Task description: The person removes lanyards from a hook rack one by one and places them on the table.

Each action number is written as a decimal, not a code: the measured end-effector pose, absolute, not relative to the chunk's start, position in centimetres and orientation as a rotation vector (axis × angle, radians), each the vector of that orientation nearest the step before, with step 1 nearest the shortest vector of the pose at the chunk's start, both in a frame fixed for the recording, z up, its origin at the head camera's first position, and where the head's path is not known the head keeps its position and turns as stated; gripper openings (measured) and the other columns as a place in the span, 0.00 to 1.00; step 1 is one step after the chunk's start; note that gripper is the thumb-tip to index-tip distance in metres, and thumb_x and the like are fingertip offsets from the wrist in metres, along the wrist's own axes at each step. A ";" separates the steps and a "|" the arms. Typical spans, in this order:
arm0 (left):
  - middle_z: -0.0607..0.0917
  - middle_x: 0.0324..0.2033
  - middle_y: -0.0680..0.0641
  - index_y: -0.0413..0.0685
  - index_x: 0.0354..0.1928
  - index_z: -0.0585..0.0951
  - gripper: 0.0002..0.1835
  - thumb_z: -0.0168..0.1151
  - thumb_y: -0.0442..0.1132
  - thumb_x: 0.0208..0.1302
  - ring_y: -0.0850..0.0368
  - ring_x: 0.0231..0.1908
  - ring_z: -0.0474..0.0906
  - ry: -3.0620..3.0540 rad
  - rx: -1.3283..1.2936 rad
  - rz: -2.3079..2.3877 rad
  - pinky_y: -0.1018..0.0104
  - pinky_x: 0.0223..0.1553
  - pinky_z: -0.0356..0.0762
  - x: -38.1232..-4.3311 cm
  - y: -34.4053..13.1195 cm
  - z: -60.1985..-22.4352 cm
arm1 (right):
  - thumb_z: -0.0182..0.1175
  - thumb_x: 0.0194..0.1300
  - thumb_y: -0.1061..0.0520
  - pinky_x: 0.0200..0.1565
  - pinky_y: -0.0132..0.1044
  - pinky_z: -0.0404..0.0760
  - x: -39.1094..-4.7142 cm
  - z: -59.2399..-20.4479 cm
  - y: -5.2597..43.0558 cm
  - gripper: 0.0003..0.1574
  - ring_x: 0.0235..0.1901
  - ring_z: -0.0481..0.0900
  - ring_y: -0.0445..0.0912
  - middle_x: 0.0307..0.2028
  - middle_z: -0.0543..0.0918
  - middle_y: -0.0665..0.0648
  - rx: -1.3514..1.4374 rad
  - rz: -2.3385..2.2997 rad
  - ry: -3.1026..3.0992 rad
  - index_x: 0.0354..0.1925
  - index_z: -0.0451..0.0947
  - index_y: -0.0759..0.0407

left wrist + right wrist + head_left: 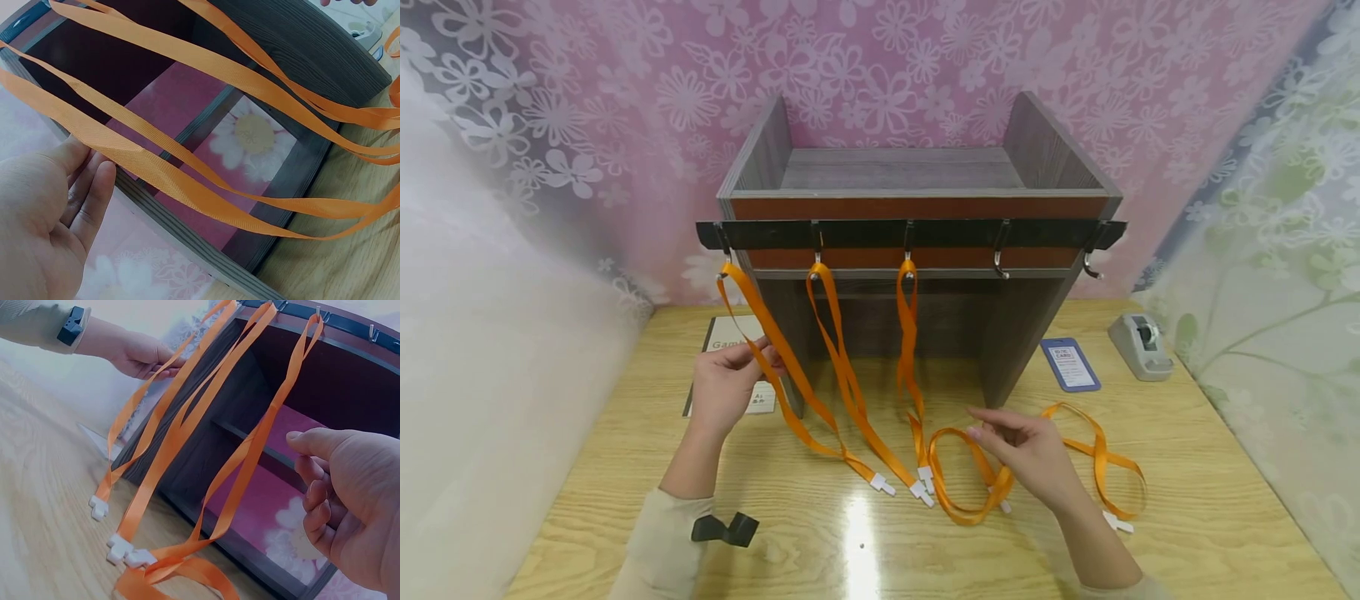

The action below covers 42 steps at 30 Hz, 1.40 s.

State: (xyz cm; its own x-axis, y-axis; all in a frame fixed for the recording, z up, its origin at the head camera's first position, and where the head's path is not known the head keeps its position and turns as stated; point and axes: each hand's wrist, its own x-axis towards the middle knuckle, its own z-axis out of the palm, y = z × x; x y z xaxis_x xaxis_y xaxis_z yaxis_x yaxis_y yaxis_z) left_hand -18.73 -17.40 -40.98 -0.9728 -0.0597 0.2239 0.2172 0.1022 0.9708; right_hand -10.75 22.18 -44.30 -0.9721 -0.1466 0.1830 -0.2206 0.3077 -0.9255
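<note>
Orange lanyards with white plastic clips hang from three hooks of a dark rail. My left hand [726,379] is at the leftmost lanyard [786,358], its fingertips partly behind the strap [169,181]; whether they touch it is hard to tell. Beside it hang the second lanyard [842,358] and third lanyard [907,333]. My right hand [1030,454] hovers above the table with loosely bent fingers and nothing between them, as the right wrist view shows. Below it lies a coiled lanyard [951,512]; another loose lanyard [1101,467] lies farther right.
Behind stands a grey wooden shelf unit [1015,350] carrying the black hook rail [865,234]. Two hooks on the right hold nothing. A blue card holder [1071,364] and a tape dispenser [1140,346] sit at right, and a notebook [733,333] lies behind my left hand.
</note>
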 end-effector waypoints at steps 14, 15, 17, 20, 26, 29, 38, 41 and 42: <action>0.90 0.24 0.58 0.26 0.43 0.86 0.17 0.67 0.40 0.66 0.53 0.30 0.89 -2.169 -0.138 -1.988 0.64 0.35 0.89 -18.6 -17.3 -40.8 | 0.67 0.66 0.56 0.18 0.31 0.69 -12.2 -43.1 20.3 0.15 0.21 0.68 0.38 0.28 0.78 0.50 0.349 1.836 -2.451 0.50 0.86 0.58; 0.90 0.25 0.58 0.27 0.44 0.86 0.17 0.67 0.39 0.66 0.53 0.29 0.89 -2.166 -0.140 -1.994 0.64 0.35 0.89 -18.6 -17.3 -40.8 | 0.67 0.67 0.56 0.18 0.32 0.69 -12.3 -43.1 20.2 0.15 0.21 0.68 0.39 0.28 0.78 0.50 0.348 1.835 -2.449 0.50 0.86 0.58; 0.90 0.25 0.58 0.26 0.44 0.85 0.17 0.67 0.39 0.67 0.53 0.29 0.89 -2.167 -0.150 -1.998 0.64 0.36 0.89 -18.6 -17.3 -40.9 | 0.67 0.67 0.57 0.18 0.32 0.69 -12.5 -43.0 20.1 0.14 0.21 0.68 0.39 0.27 0.77 0.50 0.335 1.835 -2.445 0.50 0.86 0.58; 0.90 0.25 0.59 0.26 0.44 0.85 0.17 0.67 0.39 0.67 0.54 0.29 0.89 -2.171 -0.168 -1.988 0.64 0.35 0.89 -18.6 -17.3 -40.9 | 0.67 0.67 0.57 0.18 0.32 0.69 -13.0 -42.9 20.0 0.15 0.20 0.68 0.39 0.27 0.77 0.50 0.328 1.833 -2.435 0.50 0.86 0.59; 0.90 0.25 0.59 0.25 0.44 0.85 0.17 0.67 0.38 0.66 0.58 0.27 0.89 -2.157 -0.154 -1.989 0.65 0.36 0.89 -18.7 -17.2 -40.8 | 0.67 0.66 0.58 0.18 0.31 0.68 -13.9 -42.4 19.4 0.17 0.20 0.67 0.39 0.27 0.77 0.49 0.339 1.856 -2.403 0.51 0.85 0.65; 0.90 0.25 0.59 0.25 0.45 0.85 0.17 0.67 0.37 0.67 0.59 0.27 0.89 -2.155 -0.145 -1.993 0.65 0.36 0.89 -18.7 -17.3 -40.8 | 0.67 0.66 0.60 0.18 0.31 0.68 -14.3 -42.2 19.0 0.16 0.19 0.67 0.38 0.27 0.78 0.48 0.366 1.861 -2.370 0.50 0.85 0.66; 0.88 0.26 0.67 0.27 0.45 0.86 0.16 0.68 0.38 0.65 0.64 0.26 0.87 -2.202 -0.105 -1.915 0.67 0.33 0.89 -18.7 -17.4 -40.9 | 0.69 0.64 0.58 0.21 0.27 0.70 -14.7 -41.0 17.5 0.15 0.24 0.71 0.37 0.30 0.81 0.47 0.305 1.887 -2.332 0.49 0.87 0.60; 0.89 0.25 0.65 0.27 0.45 0.86 0.16 0.68 0.38 0.66 0.63 0.26 0.87 -2.196 -0.124 -1.923 0.67 0.33 0.89 -18.8 -17.5 -40.9 | 0.69 0.65 0.58 0.22 0.28 0.69 -15.1 -40.5 16.9 0.16 0.25 0.71 0.38 0.31 0.80 0.48 0.346 1.896 -2.319 0.50 0.86 0.61; 0.88 0.25 0.65 0.27 0.44 0.86 0.16 0.68 0.38 0.66 0.63 0.26 0.87 -2.196 -0.125 -1.922 0.67 0.33 0.89 -18.8 -17.5 -41.0 | 0.69 0.65 0.57 0.22 0.29 0.69 -15.2 -40.4 16.7 0.16 0.25 0.70 0.39 0.31 0.80 0.49 0.357 1.900 -2.319 0.50 0.86 0.61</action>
